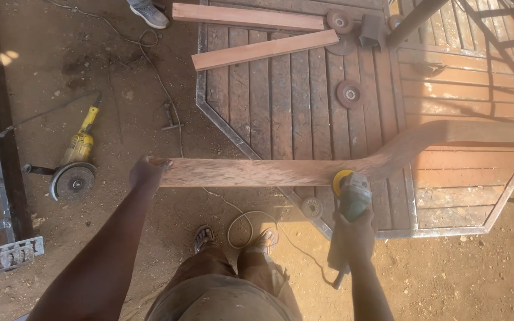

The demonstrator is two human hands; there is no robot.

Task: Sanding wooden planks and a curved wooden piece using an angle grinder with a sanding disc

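Your left hand [146,173] grips the near end of the long, bent reddish wooden plank [281,171], held level over the slatted metal-framed panel [292,101], while your right hand [352,232] clasps the green angle grinder [352,199] against its edge. The plank looks stiff and fairly heavy, so hold near its ends. Two straight boards [263,49] and one yellow grinder [75,157] lie nearby.

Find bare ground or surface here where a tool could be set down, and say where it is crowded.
Free: dirt between the yellow grinder and curved plank; slats below the loose disc. Crowded: top, with two boards and discs.
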